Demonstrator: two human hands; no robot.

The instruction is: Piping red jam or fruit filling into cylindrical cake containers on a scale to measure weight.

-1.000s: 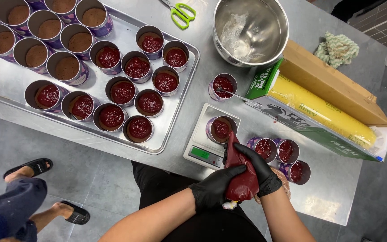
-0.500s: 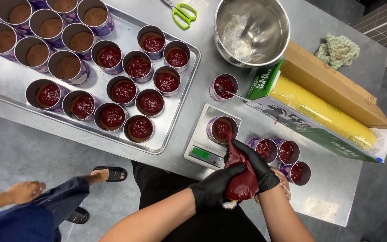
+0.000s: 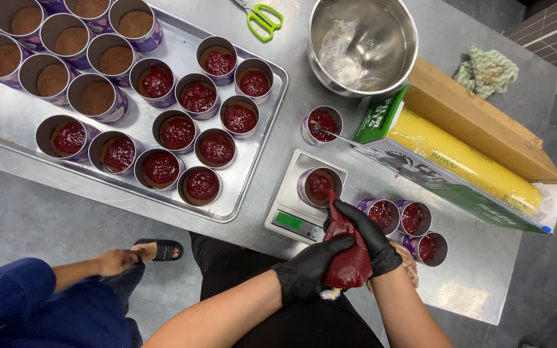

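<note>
Both hands, left (image 3: 311, 274) and right (image 3: 372, 235), clenched round red piping bag (image 3: 348, 254), tip over cup (image 3: 320, 185) on scale (image 3: 291, 216). Risk: hard squeeze overfills; nudge tips cup onto surface (image 3: 472, 290).

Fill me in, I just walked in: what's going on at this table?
A person in black gloves squeezes a piping bag of dark red filling with both hands, left hand at the rear, right hand near the tip, into a cup standing on a small scale. Three filled cups sit beside it. A tray holds red-filled and brown-only cups. Another person's arm shows lower left.
</note>
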